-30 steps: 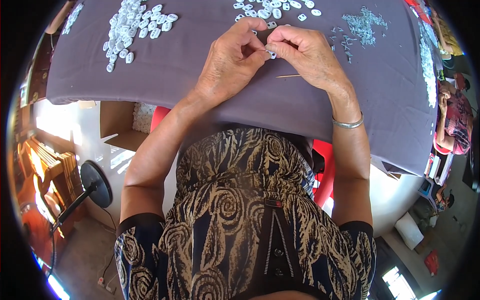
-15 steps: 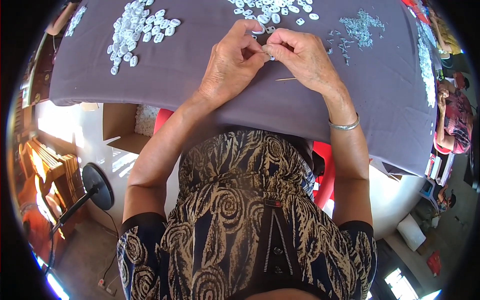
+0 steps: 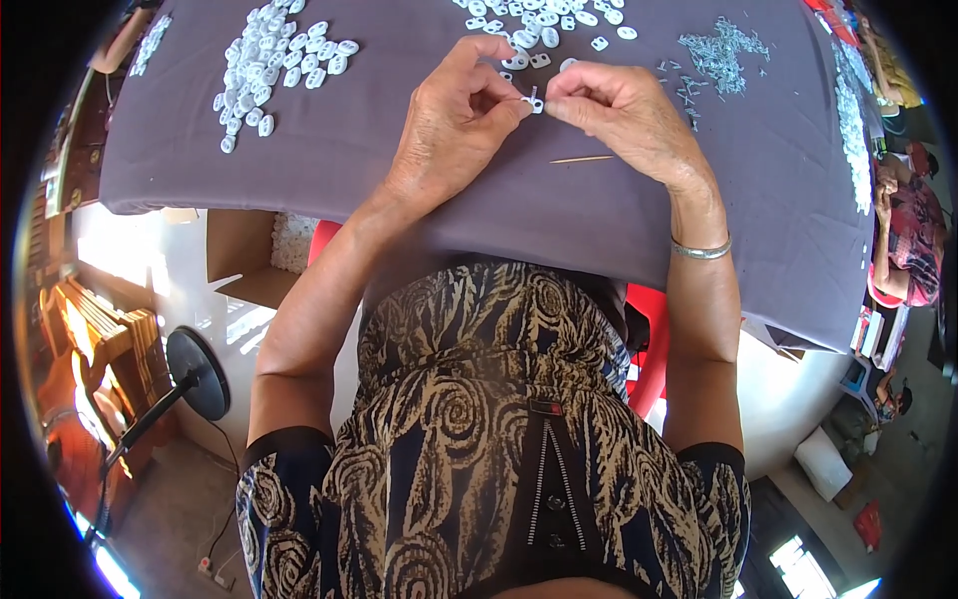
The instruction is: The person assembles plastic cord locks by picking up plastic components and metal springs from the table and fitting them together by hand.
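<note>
A small white plastic piece with holes (image 3: 538, 106) is pinched between the thumb and finger of my left hand (image 3: 446, 135). From its top a tiny screw (image 3: 534, 92) sticks up. Just to the right, my right hand (image 3: 634, 120) has its thumb and fingertips pressed together, a little apart from the piece; whatever they may hold is too small to make out. A thin wooden stick, like a toothpick (image 3: 582, 160), lies on the cloth below my hands. Several loose white pieces (image 3: 540, 61) rest just beyond my fingers.
A grey cloth covers the table (image 3: 329, 170). White oval pieces are heaped at far left (image 3: 257, 70) and far centre (image 3: 547, 16); small screws (image 3: 720, 55) lie scattered at far right. Under the table's left edge stands a cardboard box (image 3: 238, 250). Another person (image 3: 908, 240) sits at the right.
My right hand has drawn back to the right from the white piece, so the piece and the upright screw now show. My left hand has barely moved.
</note>
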`<control>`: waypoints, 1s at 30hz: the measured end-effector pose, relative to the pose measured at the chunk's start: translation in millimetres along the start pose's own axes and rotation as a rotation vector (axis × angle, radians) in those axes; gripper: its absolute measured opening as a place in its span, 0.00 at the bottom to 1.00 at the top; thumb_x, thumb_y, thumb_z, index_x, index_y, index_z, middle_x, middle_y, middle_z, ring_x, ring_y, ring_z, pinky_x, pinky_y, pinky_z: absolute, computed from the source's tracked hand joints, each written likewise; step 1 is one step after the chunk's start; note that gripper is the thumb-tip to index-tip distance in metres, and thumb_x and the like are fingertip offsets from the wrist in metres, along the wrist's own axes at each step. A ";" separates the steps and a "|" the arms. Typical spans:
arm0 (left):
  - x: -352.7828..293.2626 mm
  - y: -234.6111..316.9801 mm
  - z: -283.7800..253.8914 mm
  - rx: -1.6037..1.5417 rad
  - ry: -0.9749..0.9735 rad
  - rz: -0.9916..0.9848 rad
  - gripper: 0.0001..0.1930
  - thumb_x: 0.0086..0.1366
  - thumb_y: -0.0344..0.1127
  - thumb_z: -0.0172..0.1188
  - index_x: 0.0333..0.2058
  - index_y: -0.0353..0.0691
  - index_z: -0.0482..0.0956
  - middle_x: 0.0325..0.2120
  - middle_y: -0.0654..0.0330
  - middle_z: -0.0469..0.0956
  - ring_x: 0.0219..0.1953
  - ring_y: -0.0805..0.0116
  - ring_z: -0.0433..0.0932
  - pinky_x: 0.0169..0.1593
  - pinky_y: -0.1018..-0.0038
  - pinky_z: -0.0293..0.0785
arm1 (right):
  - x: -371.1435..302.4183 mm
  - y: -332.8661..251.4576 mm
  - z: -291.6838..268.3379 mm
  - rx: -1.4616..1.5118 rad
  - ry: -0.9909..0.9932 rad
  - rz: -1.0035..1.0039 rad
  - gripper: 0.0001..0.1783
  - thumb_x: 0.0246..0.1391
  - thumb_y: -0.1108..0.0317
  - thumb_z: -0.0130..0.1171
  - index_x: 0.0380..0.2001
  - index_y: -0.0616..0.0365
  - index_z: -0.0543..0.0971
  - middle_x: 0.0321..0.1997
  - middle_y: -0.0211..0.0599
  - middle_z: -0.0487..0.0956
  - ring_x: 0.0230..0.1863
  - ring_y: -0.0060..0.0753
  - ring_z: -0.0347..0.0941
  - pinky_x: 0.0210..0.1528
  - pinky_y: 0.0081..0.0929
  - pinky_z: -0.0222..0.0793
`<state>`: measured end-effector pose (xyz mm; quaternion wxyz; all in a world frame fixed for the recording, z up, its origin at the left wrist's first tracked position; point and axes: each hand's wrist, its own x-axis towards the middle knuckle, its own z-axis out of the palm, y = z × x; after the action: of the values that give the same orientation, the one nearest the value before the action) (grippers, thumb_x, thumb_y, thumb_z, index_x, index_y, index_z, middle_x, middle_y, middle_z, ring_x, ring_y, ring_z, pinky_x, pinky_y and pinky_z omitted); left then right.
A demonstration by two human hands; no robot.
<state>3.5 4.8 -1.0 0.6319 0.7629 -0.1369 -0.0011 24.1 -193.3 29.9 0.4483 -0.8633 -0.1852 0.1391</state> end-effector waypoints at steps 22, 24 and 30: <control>1.9 0.2 -5.8 -0.206 0.010 -0.018 0.16 0.57 0.21 0.58 0.45 0.34 0.71 0.24 0.67 0.77 0.26 0.84 0.71 0.30 0.85 0.70 | 3.4 -2.5 16.8 0.183 0.062 -0.023 0.05 0.54 0.71 0.56 0.32 0.60 0.78 0.24 0.22 0.74 0.24 0.10 0.63 0.23 0.13 0.59; 4.5 -0.6 -9.8 -0.203 0.027 -0.002 0.16 0.58 0.21 0.58 0.45 0.34 0.71 0.24 0.66 0.77 0.26 0.83 0.71 0.30 0.84 0.70 | 4.1 -3.4 16.2 0.197 0.067 -0.017 0.05 0.54 0.70 0.57 0.32 0.60 0.78 0.24 0.22 0.74 0.24 0.09 0.63 0.23 0.13 0.60; 12.1 -10.7 -24.5 -0.177 0.149 0.019 0.15 0.58 0.24 0.58 0.45 0.34 0.70 0.24 0.65 0.77 0.26 0.82 0.72 0.30 0.83 0.71 | 13.2 10.7 15.0 -0.035 0.299 -0.181 0.04 0.51 0.74 0.60 0.32 0.60 0.77 0.27 0.22 0.73 0.26 0.12 0.66 0.31 0.14 0.65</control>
<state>21.7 27.6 -4.3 0.7050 0.7009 -0.0959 0.0497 31.9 -182.2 11.8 0.4665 -0.8618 -0.1960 -0.0350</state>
